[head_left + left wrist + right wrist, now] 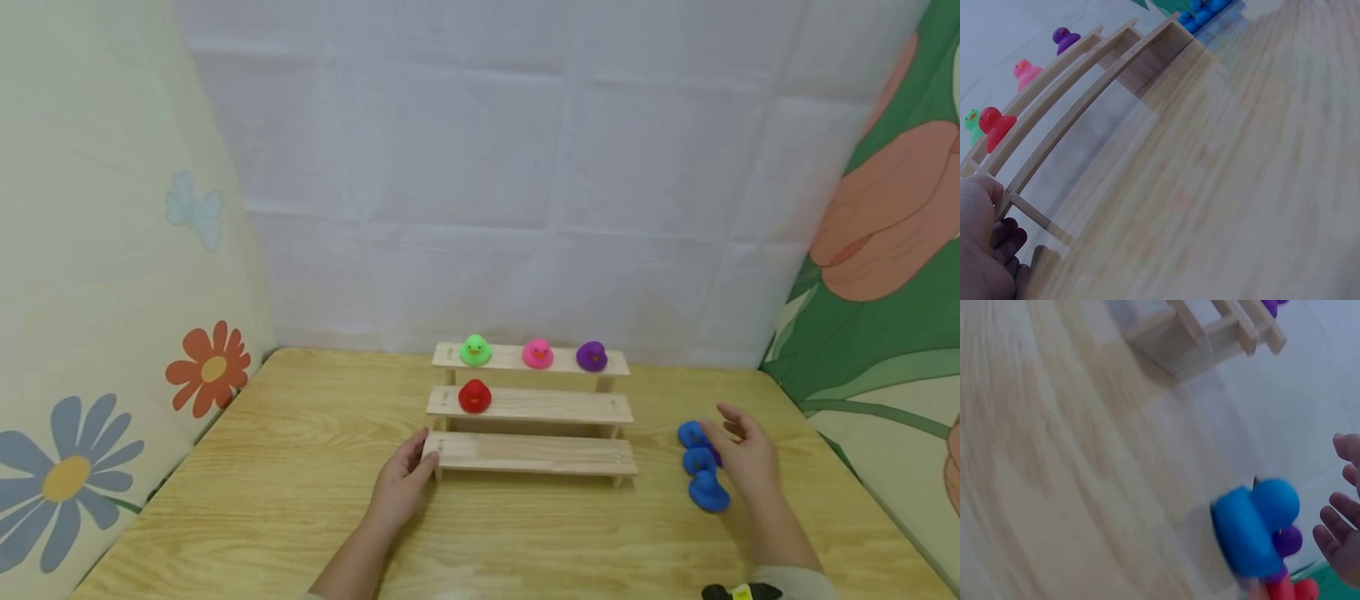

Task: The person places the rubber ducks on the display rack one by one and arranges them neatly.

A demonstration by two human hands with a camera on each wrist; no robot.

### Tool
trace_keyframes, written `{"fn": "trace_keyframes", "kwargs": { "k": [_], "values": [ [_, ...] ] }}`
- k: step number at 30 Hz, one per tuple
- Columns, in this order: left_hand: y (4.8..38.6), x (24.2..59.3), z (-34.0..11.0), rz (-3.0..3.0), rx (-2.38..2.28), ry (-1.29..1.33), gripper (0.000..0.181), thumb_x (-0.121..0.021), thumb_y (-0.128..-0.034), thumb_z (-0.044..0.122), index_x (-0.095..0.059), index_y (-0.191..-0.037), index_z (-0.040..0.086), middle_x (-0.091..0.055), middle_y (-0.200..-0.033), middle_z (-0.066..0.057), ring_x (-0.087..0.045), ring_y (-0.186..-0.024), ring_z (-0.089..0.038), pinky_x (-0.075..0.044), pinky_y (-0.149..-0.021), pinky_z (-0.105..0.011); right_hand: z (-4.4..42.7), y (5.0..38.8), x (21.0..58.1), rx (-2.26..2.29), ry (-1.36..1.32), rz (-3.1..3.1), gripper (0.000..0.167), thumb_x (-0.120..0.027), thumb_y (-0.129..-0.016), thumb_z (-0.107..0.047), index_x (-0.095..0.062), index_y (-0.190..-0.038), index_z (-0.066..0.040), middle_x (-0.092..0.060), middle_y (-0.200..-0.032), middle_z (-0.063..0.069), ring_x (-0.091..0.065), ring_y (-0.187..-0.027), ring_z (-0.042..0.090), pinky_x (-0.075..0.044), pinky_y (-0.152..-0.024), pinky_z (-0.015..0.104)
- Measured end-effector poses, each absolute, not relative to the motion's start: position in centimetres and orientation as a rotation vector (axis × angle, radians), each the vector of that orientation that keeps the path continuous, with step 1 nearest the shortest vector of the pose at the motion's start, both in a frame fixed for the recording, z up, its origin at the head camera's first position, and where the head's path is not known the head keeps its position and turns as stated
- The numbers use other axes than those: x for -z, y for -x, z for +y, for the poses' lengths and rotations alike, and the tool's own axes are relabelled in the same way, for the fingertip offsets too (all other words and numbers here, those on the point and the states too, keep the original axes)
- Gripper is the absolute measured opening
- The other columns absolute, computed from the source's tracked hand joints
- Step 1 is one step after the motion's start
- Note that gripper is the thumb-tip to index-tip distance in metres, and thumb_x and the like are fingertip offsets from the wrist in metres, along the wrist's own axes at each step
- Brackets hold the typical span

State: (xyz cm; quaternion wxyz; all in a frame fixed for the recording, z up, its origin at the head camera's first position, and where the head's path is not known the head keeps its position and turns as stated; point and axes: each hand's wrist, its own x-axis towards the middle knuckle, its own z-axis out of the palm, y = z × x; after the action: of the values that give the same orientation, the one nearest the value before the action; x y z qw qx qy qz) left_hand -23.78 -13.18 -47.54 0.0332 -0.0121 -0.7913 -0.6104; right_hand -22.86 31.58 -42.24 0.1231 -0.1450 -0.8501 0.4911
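A three-step wooden shelf [532, 454] stands on the table, and my left hand [400, 487] grips the left end of its lowest step. On the top step sit a green rubber duck [476, 351], a pink one [537, 353] and a purple one [592, 357]. A red rubber duck [475, 397] is at the left of the middle step. My right hand [750, 462] is just right of a cluster with several blue ducks [707, 492], fingers loosely spread and holding nothing. In the right wrist view a purple duck [1288, 540] and a red duck [1282, 589] are partly hidden beside a blue one.
The wood-grain table [285, 500] runs back to a white cloth backdrop [480, 167]. Flower-patterned cloths flank it, the left panel [112, 292] pale and the right panel [892, 217] green and pink. A black strap with a yellow label [741, 592] is at the right wrist.
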Motion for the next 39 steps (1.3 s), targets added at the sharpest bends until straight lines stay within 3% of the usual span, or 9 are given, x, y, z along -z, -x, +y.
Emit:
{"fn": "trace_keyframes", "kwargs": {
  "k": [3,5,8,12,15,18,22,27,39],
  "values": [
    [23.7,47.4,-13.2,-2.444,1.866,0.045,0.054,-0.053,-0.1007,0.014,-0.035,-0.148,-0.006,-0.044,-0.148,-0.026,-0.04,-0.14,-0.038,-0.032,-0.117,-0.05,32.7,22.8,42.9,-1.395,0.467,-2.494,0.061,-0.057,-0.098,-0.034,-0.04,-0.145,0.001,-0.039,-0.149,0.027,-0.036,-0.136,0.039,-0.044,-0.102,0.032],
    [23.6,47.3,-13.2,-2.452,1.858,0.041,0.054,-0.054,-0.1007,0.015,-0.035,-0.148,-0.005,-0.044,-0.148,-0.026,-0.04,-0.14,-0.037,-0.032,-0.117,-0.05,33.3,22.8,43.3,-1.363,0.49,-2.513,0.062,-0.057,-0.098,-0.034,-0.039,-0.145,0.002,-0.039,-0.148,0.029,-0.036,-0.137,0.041,-0.036,-0.109,0.047],
    [23.6,47.3,-13.3,-2.46,1.842,0.038,0.054,-0.054,-0.1007,0.015,-0.036,-0.148,-0.005,-0.044,-0.148,-0.025,-0.04,-0.14,-0.037,-0.032,-0.117,-0.05,33.9,22.7,43.6,-1.335,0.523,-2.544,0.064,-0.057,-0.098,-0.037,-0.038,-0.146,0.001,-0.04,-0.145,0.031,-0.038,-0.135,0.041,-0.039,-0.103,0.044],
    [23.6,47.4,-13.2,-2.462,1.844,0.032,0.054,-0.054,-0.1005,0.015,-0.037,-0.147,-0.005,-0.044,-0.148,-0.026,-0.039,-0.14,-0.039,-0.031,-0.117,-0.051,34.4,22.6,44.1,-1.315,0.541,-2.572,0.065,-0.057,-0.098,-0.038,-0.037,-0.146,0.002,-0.043,-0.141,0.031,-0.043,-0.128,0.041,-0.045,-0.082,0.019],
    [23.8,47.5,-13.2,-2.464,1.849,0.03,0.054,-0.054,-0.1002,0.015,-0.036,-0.148,-0.004,-0.044,-0.148,-0.026,-0.039,-0.14,-0.038,-0.031,-0.118,-0.05,34.6,22.7,44.5,-1.284,0.55,-2.579,0.062,-0.056,-0.099,-0.035,-0.038,-0.145,0.003,-0.046,-0.138,0.031,-0.048,-0.123,0.04,-0.042,-0.072,0.012],
    [23.8,47.6,-13.2,-2.463,1.849,0.029,0.054,-0.054,-0.1001,0.014,-0.036,-0.148,-0.004,-0.043,-0.149,-0.026,-0.039,-0.141,-0.038,-0.031,-0.118,-0.05,34.5,22.7,44.8,-1.288,0.533,-2.574,0.058,-0.054,-0.1,-0.031,-0.039,-0.144,0.005,-0.045,-0.138,0.034,-0.047,-0.125,0.043,-0.05,-0.089,0.031],
    [23.8,47.6,-13.2,-2.465,1.844,0.018,0.053,-0.054,-0.1,0.014,-0.037,-0.147,-0.004,-0.044,-0.148,-0.026,-0.039,-0.141,-0.038,-0.031,-0.118,-0.05,34.3,22.8,45.0,-1.321,0.516,-2.567,0.057,-0.053,-0.101,-0.029,-0.038,-0.142,0.008,-0.041,-0.141,0.037,-0.04,-0.132,0.046,-0.035,-0.111,0.055],
    [23.8,47.6,-13.2,-2.464,1.848,0.008,0.053,-0.054,-0.0999,0.014,-0.037,-0.147,-0.004,-0.044,-0.148,-0.025,-0.039,-0.141,-0.038,-0.031,-0.118,-0.05,34.3,22.9,45.2,-1.339,0.516,-2.576,0.057,-0.053,-0.101,-0.027,-0.037,-0.143,0.009,-0.038,-0.143,0.037,-0.035,-0.135,0.048,-0.028,-0.116,0.057],
    [23.8,47.5,-13.2,-2.468,1.842,0.013,0.054,-0.055,-0.1002,0.015,-0.037,-0.147,-0.004,-0.044,-0.148,-0.025,-0.04,-0.14,-0.038,-0.032,-0.117,-0.05,34.5,23.4,45.7,-1.222,0.511,-2.678,0.061,-0.052,-0.101,-0.033,-0.038,-0.143,0.009,-0.04,-0.141,0.037,-0.039,-0.13,0.051,-0.033,-0.112,0.061]
  ]
}}
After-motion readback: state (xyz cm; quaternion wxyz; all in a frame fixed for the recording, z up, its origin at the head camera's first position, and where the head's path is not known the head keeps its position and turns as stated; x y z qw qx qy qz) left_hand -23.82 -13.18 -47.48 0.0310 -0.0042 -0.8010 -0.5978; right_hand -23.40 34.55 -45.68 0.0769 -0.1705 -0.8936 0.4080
